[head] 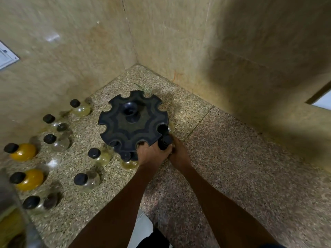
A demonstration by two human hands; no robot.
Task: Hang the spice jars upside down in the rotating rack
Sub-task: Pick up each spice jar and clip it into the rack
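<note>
A black rotating rack (pixel 132 122) with notched slots around its rim stands on the speckled counter near the wall corner. My left hand (pixel 152 154) grips the rack's near edge from below. My right hand (pixel 178 153) holds a black-capped jar (pixel 165 142) at the rack's near-right rim, beside a slot. Another jar (pixel 129 162) with pale contents sits under the rack's near side. Several round glass jars with black caps stand to the left, two of them yellow (pixel 22 152), (pixel 29 179).
Beige tiled walls meet in a corner (pixel 136 61) right behind the rack. A metal object (pixel 16 212) rises at the bottom left. The counter (pixel 232 167) stretches to the right. A switch plate (pixel 5 57) is on the left wall.
</note>
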